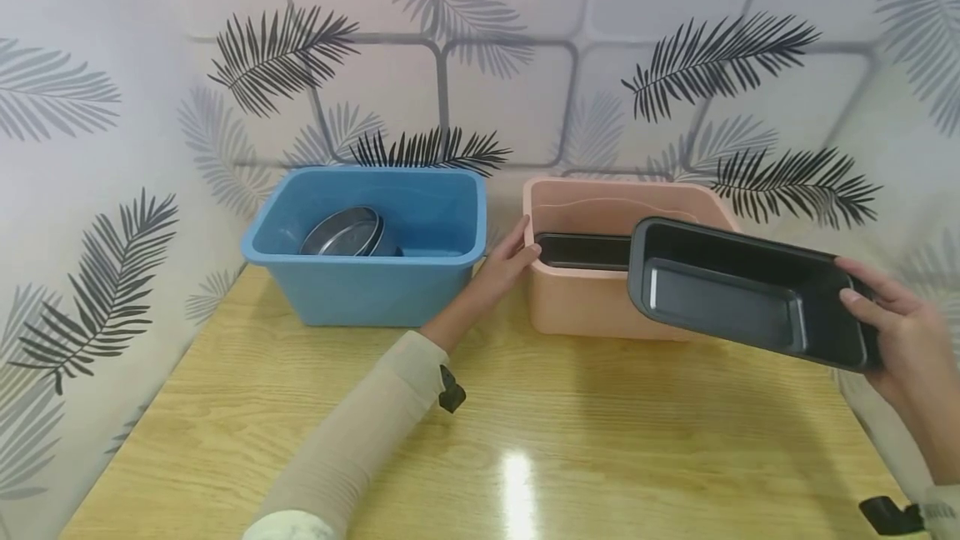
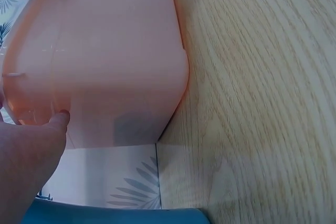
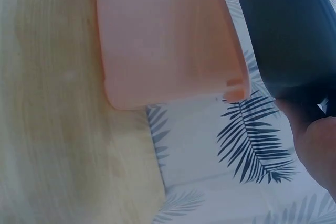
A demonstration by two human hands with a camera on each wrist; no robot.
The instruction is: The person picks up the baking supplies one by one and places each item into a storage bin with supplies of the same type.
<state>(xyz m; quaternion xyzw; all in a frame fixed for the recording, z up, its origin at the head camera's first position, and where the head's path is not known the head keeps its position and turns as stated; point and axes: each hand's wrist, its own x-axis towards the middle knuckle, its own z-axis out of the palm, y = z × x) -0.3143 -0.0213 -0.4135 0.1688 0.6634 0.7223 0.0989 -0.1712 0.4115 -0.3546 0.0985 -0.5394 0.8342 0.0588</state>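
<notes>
My right hand grips the right end of a black loaf pan, thumb inside and fingers round the outside. The pan is tilted, its hollow facing me, above the front right of a pink plastic bin. From the right wrist view, its dark underside shows beside the bin. My left hand holds the bin's left front corner at the rim; its thumb presses the outer wall in the left wrist view. Another dark pan lies inside the bin, partly hidden by the raised one.
A blue plastic bin stands to the left, with round dark metal tins leaning inside. Both bins sit at the back of a wooden table, against a leaf-patterned wall.
</notes>
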